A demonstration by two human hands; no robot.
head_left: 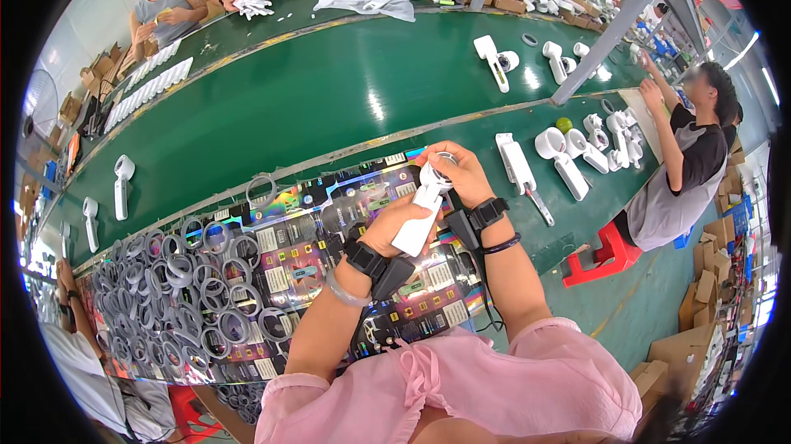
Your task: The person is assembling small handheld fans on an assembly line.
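White handheld device (418,222) gripped both hands; grey rings (177,279) piled left.

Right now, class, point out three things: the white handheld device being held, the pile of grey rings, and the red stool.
white handheld device (416,226), head view, on its handle.
pile of grey rings (177,287), head view, mid-pile.
red stool (606,256), head view, on its seat.

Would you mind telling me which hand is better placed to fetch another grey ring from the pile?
Probably the left hand. The pile of grey rings lies on its side, while the right hand is busy at the head of the white handheld device. The left would first have to let go of the handle.
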